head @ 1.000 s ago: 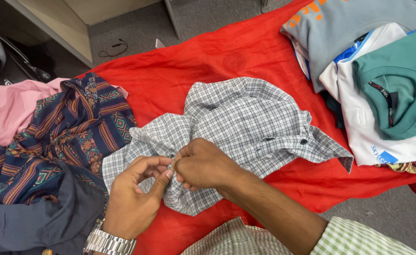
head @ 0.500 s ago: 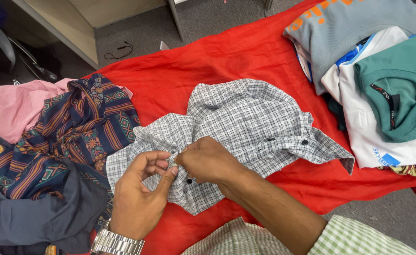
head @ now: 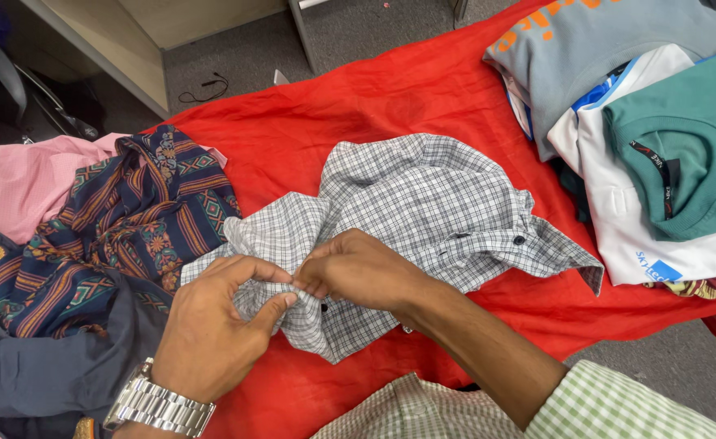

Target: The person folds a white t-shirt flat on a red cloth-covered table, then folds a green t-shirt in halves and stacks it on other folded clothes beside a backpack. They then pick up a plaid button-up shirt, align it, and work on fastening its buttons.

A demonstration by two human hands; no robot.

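A grey-and-white checked shirt (head: pixel 431 203) lies crumpled on a red cloth (head: pixel 334 106) in the middle of the view, collar toward the right. My left hand (head: pixel 220 325), with a metal watch on the wrist, pinches the shirt's front edge between thumb and fingers. My right hand (head: pixel 358 268) meets it from the right and grips the same edge beside a small dark button. Both sets of fingertips touch over the fabric.
A pile of loose clothes lies at the left: a dark patterned shirt (head: pixel 122 219), a pink one (head: pixel 17 179) and a navy one (head: pixel 57 366). Folded tops are stacked at the right: grey (head: pixel 602 57), white (head: pixel 642 236) and teal (head: pixel 691 154). Grey floor and a wooden cabinet (head: pixel 130 32) lie beyond.
Both hands stay pinched on the shirt's front edge; the fingers have worked slightly along it. The shirt has barely shifted.
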